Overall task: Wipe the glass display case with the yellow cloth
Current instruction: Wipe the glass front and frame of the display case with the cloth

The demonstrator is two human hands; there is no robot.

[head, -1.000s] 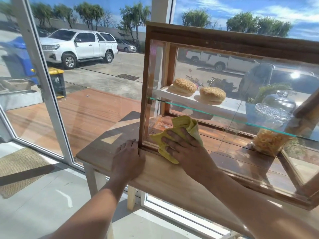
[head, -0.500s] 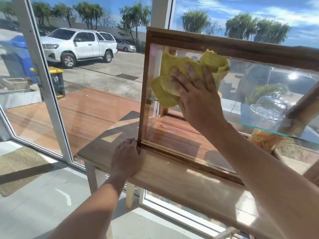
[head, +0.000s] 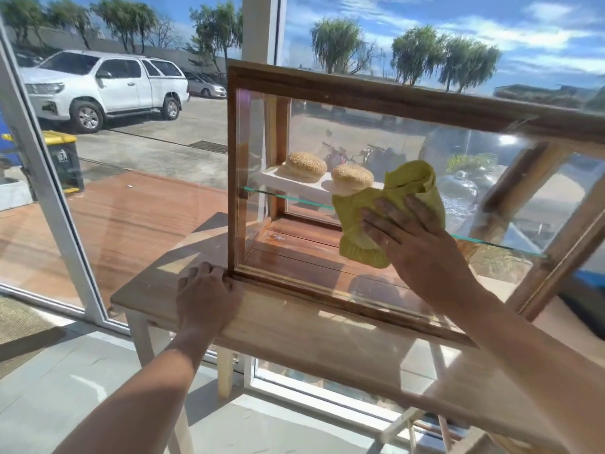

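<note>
Glass display case [head: 327,126], wood-framed, is being supported on a wooden table [head: 294,335] set against a large window [head: 131,158]. The case's front pane is facing the camera.

Yellow cloth [head: 386,198] is being pressed flat against the front glass, roughly mid-pane, level with the glass shelf [head: 288,197] inside. The cloth is bunched at its upper edge and hanging loose at its lower left corner.

Right hand [head: 415,247] is being held palm-down on the cloth, fingers [head: 379,224] straight and slightly spread, pointing up and to the left. Nothing is being pinched; the cloth is being pinned by flat pressure only.

Left hand [head: 206,296] is being rested on the tabletop at the case's lower left corner, fingers lying close together, bent over at the tips and touching the base of the frame. No object is being gripped by it.

Inside the case, two seeded buns [head: 327,172] are being displayed on a white tray [head: 294,186] on the upper level, just left of the cloth. A glass dome [head: 458,191] is being partly hidden behind the cloth's right edge; details are blurred by reflections.

Outside, a white pickup [head: 104,83] is being seen parked beyond the deck, with a yellow-lidded bin [head: 62,158] near the window frame.
</note>
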